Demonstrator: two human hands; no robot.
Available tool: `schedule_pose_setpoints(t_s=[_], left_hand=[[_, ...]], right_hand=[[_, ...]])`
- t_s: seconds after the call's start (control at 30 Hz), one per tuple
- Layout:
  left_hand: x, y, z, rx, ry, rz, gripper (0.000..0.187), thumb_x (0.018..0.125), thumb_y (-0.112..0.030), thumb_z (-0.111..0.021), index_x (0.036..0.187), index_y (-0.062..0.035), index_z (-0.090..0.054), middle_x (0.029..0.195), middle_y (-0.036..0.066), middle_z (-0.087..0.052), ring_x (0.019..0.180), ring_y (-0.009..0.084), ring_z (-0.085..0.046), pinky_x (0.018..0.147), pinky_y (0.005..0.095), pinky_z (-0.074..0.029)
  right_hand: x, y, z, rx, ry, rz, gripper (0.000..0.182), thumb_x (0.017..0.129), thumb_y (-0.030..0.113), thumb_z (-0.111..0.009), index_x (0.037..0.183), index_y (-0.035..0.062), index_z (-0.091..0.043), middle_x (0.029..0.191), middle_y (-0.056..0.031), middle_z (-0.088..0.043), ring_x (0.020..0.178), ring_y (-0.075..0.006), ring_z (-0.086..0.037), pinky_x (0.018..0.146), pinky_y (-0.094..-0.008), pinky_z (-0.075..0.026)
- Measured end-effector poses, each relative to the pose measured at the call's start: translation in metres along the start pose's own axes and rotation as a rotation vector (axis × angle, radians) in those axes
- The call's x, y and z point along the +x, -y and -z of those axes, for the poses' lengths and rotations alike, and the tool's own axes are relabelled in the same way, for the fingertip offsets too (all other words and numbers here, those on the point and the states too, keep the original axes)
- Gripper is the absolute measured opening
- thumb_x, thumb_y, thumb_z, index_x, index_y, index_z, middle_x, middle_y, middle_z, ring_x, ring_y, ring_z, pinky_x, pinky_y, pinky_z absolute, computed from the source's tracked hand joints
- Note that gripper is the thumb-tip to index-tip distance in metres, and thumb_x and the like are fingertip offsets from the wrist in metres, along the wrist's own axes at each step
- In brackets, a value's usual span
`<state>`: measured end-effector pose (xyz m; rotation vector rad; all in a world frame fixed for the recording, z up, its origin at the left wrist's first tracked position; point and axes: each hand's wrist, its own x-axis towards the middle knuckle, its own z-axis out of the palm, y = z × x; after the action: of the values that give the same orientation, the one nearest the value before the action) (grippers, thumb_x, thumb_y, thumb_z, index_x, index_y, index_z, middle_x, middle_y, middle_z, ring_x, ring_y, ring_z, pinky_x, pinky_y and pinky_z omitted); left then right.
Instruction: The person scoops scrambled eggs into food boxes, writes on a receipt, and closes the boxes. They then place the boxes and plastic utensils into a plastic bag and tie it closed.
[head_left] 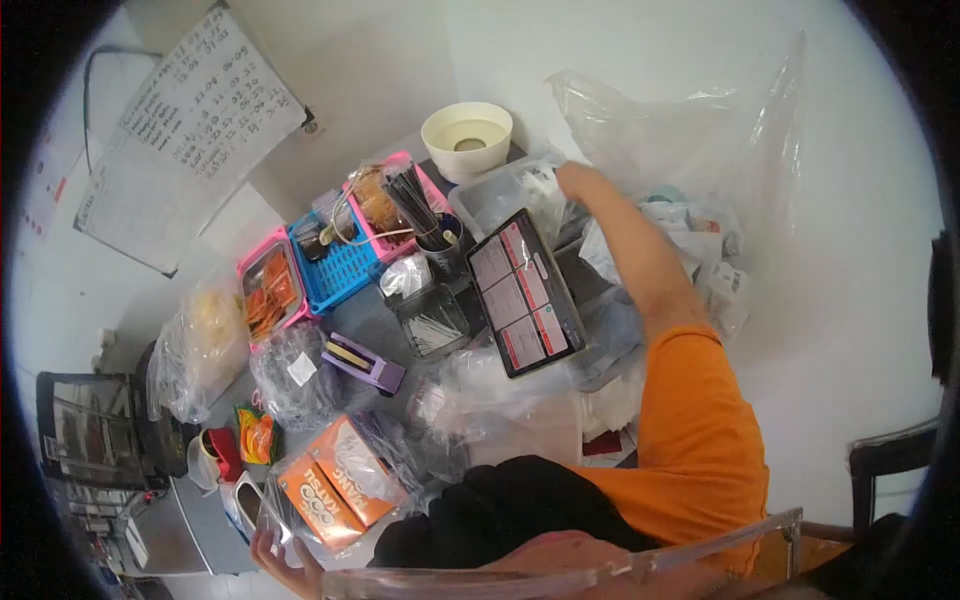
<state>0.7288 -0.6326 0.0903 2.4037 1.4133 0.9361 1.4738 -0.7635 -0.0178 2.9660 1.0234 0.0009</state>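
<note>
My right arm, in an orange sleeve, stretches across to the back of the table. Its hand (573,182) is at the right end of a clear plastic bin (483,208), beside white packets (543,188) inside; the fingers are hidden from here. Low on the left, my left hand (285,567) has its fingers apart, close to a white-edged phone-like object (247,500) and a plastic-wrapped orange carton (322,505). A tablet (525,295) showing red-and-white panels stands tilted between the arms.
Around the tablet are a pen cup (445,262), a tray of white sticks (436,335), a purple tape dispenser (362,363) and a blue basket (335,278). A cream bowl (467,140) stands at the back. Bagged packets (700,240) crowd the right side.
</note>
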Motion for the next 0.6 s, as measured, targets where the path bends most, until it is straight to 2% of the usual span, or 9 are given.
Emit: schedule_pose_setpoints(t_s=[0.07,0.2,0.3,0.37,0.47,0.5,0.53,0.57,0.6], left_hand=[[0.002,0.007,-0.012,-0.069,-0.059,-0.060,0.040,0.081,-0.011,-0.065,0.116,-0.0015,-0.047,0.121,0.016,-0.042,0.109,0.0294,-0.048,0.081,0.0374,-0.046],[0.007,0.003,-0.029,-0.185,-0.152,-0.161,0.035,0.081,-0.006,-0.060,0.113,-0.0015,-0.048,0.120,0.013,-0.046,0.110,0.0243,-0.048,0.081,0.0327,-0.046],[0.015,-0.043,-0.042,-0.371,0.013,-0.096,0.031,0.085,-0.009,-0.059,0.112,-0.0008,-0.049,0.129,0.013,-0.040,0.114,0.0262,-0.046,0.090,0.0345,-0.041],[0.020,-0.062,-0.055,-0.408,0.073,-0.161,0.028,0.082,-0.005,-0.060,0.108,-0.0002,-0.051,0.123,0.014,-0.044,0.112,0.0253,-0.047,0.091,0.0351,-0.040],[0.032,-0.084,-0.076,-0.583,0.285,-0.259,0.029,0.078,0.000,-0.060,0.106,0.0001,-0.052,0.116,0.014,-0.050,0.111,0.0245,-0.047,0.094,0.0355,-0.038],[0.036,-0.092,-0.085,-0.698,0.386,-0.220,0.027,0.081,-0.004,-0.058,0.107,0.0003,-0.052,0.117,0.014,-0.050,0.112,0.0248,-0.047,0.095,0.0359,-0.037],[0.040,-0.098,-0.095,-0.814,0.485,-0.181,0.027,0.084,-0.008,-0.056,0.109,0.0005,-0.052,0.118,0.015,-0.050,0.113,0.0251,-0.047,0.096,0.0363,-0.036],[0.046,-0.100,-0.108,-0.948,0.574,-0.132,0.032,0.089,-0.020,-0.052,0.115,-0.0002,-0.050,0.122,0.015,-0.048,0.115,0.0265,-0.046,0.097,0.0384,-0.036],[0.053,-0.099,-0.123,-1.081,0.659,-0.082,0.040,0.094,-0.031,-0.047,0.120,-0.0009,-0.048,0.127,0.016,-0.047,0.118,0.0278,-0.045,0.099,0.0405,-0.035]], right_hand=[[-0.028,0.017,0.075,-0.067,-0.112,0.085,0.016,0.072,0.002,-0.058,0.083,-0.0029,-0.068,0.091,-0.0234,-0.065,0.083,-0.0370,-0.065,0.073,-0.0428,-0.053],[-0.023,0.010,0.105,-0.083,-0.305,0.091,0.016,0.073,0.003,-0.054,0.079,-0.0057,-0.065,0.093,-0.0264,-0.063,0.086,-0.0361,-0.064,0.076,-0.0432,-0.051],[-0.051,0.026,0.162,-0.119,-0.393,0.074,0.021,0.076,0.005,-0.049,0.085,-0.0084,-0.062,0.093,-0.0278,-0.062,0.087,-0.0366,-0.063,0.079,-0.0431,-0.049],[-0.079,0.044,0.191,0.291,-0.608,-0.096,0.025,0.078,0.009,-0.046,0.093,-0.0066,-0.058,0.095,-0.0281,-0.061,0.089,-0.0388,-0.061,0.082,-0.0417,-0.048],[-0.084,0.062,0.205,0.540,-0.715,-0.056,0.026,0.082,0.009,-0.043,0.100,-0.0037,-0.055,0.099,-0.0227,-0.063,0.088,-0.0371,-0.062,0.080,-0.0384,-0.050],[-0.083,0.069,0.204,0.544,-0.715,-0.042,0.026,0.082,0.009,-0.043,0.100,-0.0037,-0.055,0.099,-0.0227,-0.063,0.088,-0.0371,-0.062,0.080,-0.0384,-0.050],[-0.081,0.076,0.201,0.727,-0.798,0.169,0.024,0.085,0.011,-0.042,0.102,-0.0022,-0.055,0.104,-0.0194,-0.062,0.092,-0.0342,-0.061,0.081,-0.0384,-0.051],[-0.080,0.086,0.200,0.911,-0.869,0.387,0.023,0.089,0.013,-0.042,0.103,-0.0007,-0.054,0.108,-0.0160,-0.061,0.096,-0.0314,-0.061,0.082,-0.0383,-0.051],[-0.101,0.103,0.212,0.919,-0.863,0.406,0.023,0.089,0.013,-0.042,0.103,-0.0007,-0.054,0.108,-0.0160,-0.061,0.096,-0.0314,-0.061,0.082,-0.0383,-0.051]])
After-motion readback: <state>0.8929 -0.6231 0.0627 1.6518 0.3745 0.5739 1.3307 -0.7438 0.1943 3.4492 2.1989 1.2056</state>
